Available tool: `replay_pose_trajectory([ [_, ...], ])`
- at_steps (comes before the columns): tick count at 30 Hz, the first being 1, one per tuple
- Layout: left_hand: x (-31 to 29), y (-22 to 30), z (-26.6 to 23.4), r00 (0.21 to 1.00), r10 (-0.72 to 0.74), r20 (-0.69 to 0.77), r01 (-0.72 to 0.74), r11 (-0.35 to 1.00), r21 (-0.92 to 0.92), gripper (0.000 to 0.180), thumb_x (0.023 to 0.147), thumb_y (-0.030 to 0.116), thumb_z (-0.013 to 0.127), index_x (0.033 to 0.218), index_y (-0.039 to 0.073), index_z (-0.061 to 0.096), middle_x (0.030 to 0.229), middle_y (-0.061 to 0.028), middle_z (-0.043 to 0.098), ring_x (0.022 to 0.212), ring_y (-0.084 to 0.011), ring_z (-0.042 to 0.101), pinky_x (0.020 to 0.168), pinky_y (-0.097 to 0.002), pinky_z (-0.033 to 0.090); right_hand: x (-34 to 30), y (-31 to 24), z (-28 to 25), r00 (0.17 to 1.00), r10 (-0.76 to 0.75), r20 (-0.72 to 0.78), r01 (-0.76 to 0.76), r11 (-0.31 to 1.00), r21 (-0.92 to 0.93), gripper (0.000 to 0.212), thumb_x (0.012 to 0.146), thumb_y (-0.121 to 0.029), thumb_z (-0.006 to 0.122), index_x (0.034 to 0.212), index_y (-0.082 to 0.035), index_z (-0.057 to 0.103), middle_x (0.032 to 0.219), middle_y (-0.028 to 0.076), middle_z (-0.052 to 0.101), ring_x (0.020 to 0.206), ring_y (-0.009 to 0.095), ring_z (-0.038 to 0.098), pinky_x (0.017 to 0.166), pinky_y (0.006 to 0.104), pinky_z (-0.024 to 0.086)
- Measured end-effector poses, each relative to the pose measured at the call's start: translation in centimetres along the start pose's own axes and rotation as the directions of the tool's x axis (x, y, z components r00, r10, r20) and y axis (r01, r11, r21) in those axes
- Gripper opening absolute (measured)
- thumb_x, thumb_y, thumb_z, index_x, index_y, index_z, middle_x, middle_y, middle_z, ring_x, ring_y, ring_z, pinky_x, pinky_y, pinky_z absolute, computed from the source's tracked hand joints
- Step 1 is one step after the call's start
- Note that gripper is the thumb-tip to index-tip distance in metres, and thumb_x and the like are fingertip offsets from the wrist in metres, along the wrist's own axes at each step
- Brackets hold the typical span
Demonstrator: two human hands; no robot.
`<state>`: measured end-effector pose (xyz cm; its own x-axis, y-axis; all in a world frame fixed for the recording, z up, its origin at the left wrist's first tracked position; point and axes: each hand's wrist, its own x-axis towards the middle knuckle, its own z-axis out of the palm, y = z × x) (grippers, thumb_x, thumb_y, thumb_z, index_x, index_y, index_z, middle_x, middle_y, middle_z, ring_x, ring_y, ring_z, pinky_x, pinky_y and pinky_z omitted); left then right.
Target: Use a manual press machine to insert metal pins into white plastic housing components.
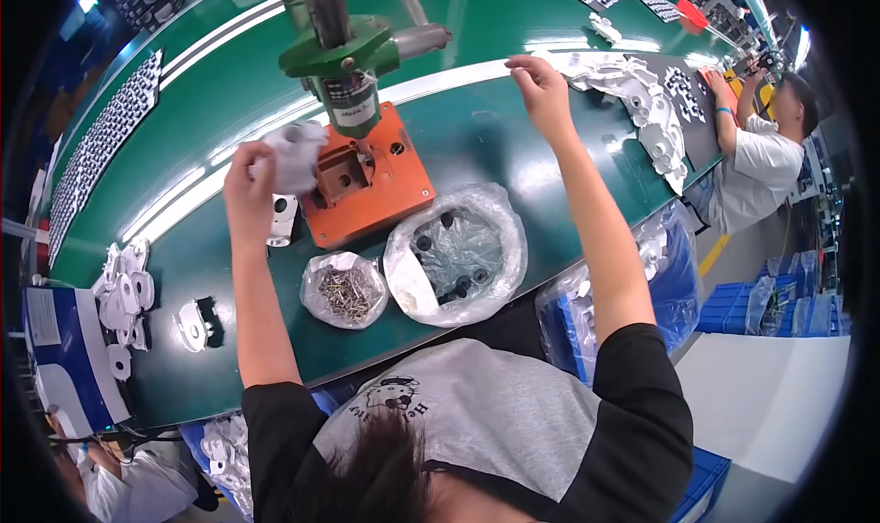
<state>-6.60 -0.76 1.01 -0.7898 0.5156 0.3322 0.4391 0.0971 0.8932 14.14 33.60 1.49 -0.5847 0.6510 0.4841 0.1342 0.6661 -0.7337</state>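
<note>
My left hand is closed on a white plastic housing, somewhat blurred, at the left side of an orange fixture block. The block has a square recess under the green press head. My right hand is raised at the far right of the block, with nothing in it and finger and thumb a little apart. Just beyond that hand lies a row of white plastic parts. Another white part rests against the block's left side, partly behind my left forearm.
Near the front edge stand a bag of small metal pins or screws and a plastic-lined bowl with several black pieces. White parts are heaped at the left, beside a blue-white box. A co-worker sits at the right.
</note>
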Motion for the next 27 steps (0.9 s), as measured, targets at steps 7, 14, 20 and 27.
replay_pose_trajectory([
  [7, 1.0, -2.5, -1.3, 0.978, -0.165, -0.130, 0.184, 0.972, 0.145, 0.058, 0.087, 0.029, 0.060, 0.133, 0.001, 0.037, 0.107, -0.0140, 0.056, 0.081, -0.0168, 0.055, 0.075, -0.0290, 0.043, 2.9, 10.6, 0.5, 0.972, 0.221, 0.083, -0.056, 0.559, -0.827, 0.062, 0.075, -0.025, 0.062, 0.131, -0.017, 0.039, 0.136, 0.027, 0.034, 0.095, 0.045, 0.058, 0.078, 0.0501, 0.049],
  [14, -4.9, -6.4, -1.8, 0.901, -0.106, 0.421, -0.276, 0.607, 0.745, 0.053, 0.074, 0.029, 0.068, 0.119, 0.007, 0.051, 0.126, -0.0191, 0.046, 0.114, -0.0380, 0.045, 0.094, -0.0430, 0.039, 3.9, 16.7, -1.3, 0.997, -0.004, 0.083, 0.068, 0.627, -0.776, 0.044, 0.072, -0.012, 0.051, 0.116, -0.005, 0.048, 0.131, 0.021, 0.042, 0.087, 0.043, 0.059, 0.077, 0.0496, 0.049],
  [20, -6.3, -4.8, -2.7, 0.958, -0.108, 0.265, -0.125, 0.675, 0.727, 0.050, 0.074, 0.026, 0.067, 0.118, 0.010, 0.050, 0.122, -0.0155, 0.047, 0.112, -0.0369, 0.045, 0.091, -0.0434, 0.040, 4.3, 14.2, 0.5, 0.993, -0.086, 0.084, 0.120, 0.633, -0.764, 0.030, 0.073, -0.015, 0.057, 0.101, -0.004, 0.050, 0.096, 0.018, 0.053, 0.080, 0.038, 0.058, 0.069, 0.0477, 0.049],
  [27, -7.5, -3.5, -5.4, 0.994, -0.029, 0.108, -0.069, 0.597, 0.799, 0.061, 0.073, 0.031, 0.069, 0.125, 0.010, 0.045, 0.132, -0.0198, 0.042, 0.126, -0.0359, 0.034, 0.103, -0.0460, 0.026, 5.3, 14.9, 1.7, 0.994, -0.080, 0.076, 0.110, 0.665, -0.738, 0.056, 0.076, -0.028, 0.063, 0.126, -0.020, 0.039, 0.124, 0.011, 0.048, 0.092, 0.042, 0.058, 0.076, 0.0473, 0.049],
])
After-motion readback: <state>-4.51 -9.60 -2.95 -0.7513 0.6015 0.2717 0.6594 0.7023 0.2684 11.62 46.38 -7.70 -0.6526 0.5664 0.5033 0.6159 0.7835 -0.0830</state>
